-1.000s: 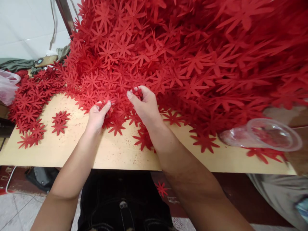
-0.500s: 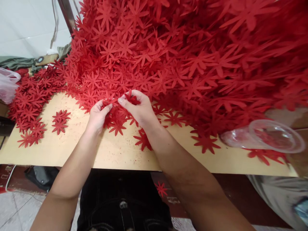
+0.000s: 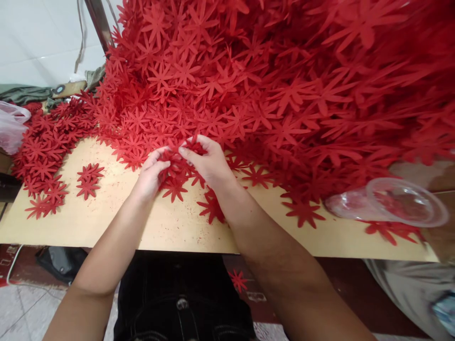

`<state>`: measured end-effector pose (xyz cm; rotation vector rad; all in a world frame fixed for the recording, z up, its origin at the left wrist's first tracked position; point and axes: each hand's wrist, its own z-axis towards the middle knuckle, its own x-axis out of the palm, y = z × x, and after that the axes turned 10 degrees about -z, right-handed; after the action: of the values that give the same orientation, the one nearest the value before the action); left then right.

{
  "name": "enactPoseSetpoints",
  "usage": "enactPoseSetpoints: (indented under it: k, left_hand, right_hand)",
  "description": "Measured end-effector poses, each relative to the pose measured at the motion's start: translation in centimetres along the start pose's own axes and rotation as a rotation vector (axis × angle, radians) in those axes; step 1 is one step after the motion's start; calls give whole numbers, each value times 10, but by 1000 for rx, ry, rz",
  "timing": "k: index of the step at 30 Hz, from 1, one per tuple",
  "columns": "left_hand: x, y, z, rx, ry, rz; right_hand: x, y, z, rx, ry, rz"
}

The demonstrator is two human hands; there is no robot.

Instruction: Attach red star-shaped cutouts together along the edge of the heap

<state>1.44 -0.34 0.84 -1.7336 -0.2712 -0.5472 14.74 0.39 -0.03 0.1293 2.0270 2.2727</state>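
A large heap of red flower-shaped cutouts (image 3: 213,85) with narrow petals covers the far side of the wooden tabletop (image 3: 170,227). At its near edge my left hand (image 3: 152,170) is closed, thumb against fingers, on a red flower cutout. Close beside it, my right hand (image 3: 206,156) pinches red flower cutouts, whose petals stick up past the fingers. The pieces in my hands blend with the heap behind, so their exact number is hidden. Under my hands lies a loose cutout (image 3: 174,188), and another (image 3: 211,208) sits partly behind my right wrist.
A smaller pile of cutouts (image 3: 42,151) lies at the left, near a translucent plastic bag (image 3: 12,125). A clear plastic container (image 3: 407,201) rests on its side at the right. One cutout (image 3: 237,280) is below the table edge (image 3: 170,249).
My left hand has shifted slightly right, closer to my right hand. Both hands stay closed on red cutouts, and the petals between them have changed position.
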Motion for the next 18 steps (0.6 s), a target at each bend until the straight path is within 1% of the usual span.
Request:
enactPoseSetpoints:
  k: [2,3,6,9,13,16,18]
  left_hand:
    - [-2,-1,2,21,-19,23]
    - [-3,-1,3,33,-32,37]
    - [-5,-2,5,35,-54,69]
    - [-5,-2,4,52,-70,125]
    - [-3,-2,3,121,-61,148]
    - [-4,0,4,155,-77,127]
    - [-5,0,5,153,-99,102]
  right_hand:
    - [-2,0,2,-41,-102,-28]
    - [-3,0,2,-69,-134,-38]
    - [-3,3,1,-131,-159,-41]
    - [-1,6,-3,-140,-120,-51]
    - [3,8,-6,-124,-53,-30]
    - [7,6,-8,-70,19,6]
    - [9,4,-9,-25,67,10]
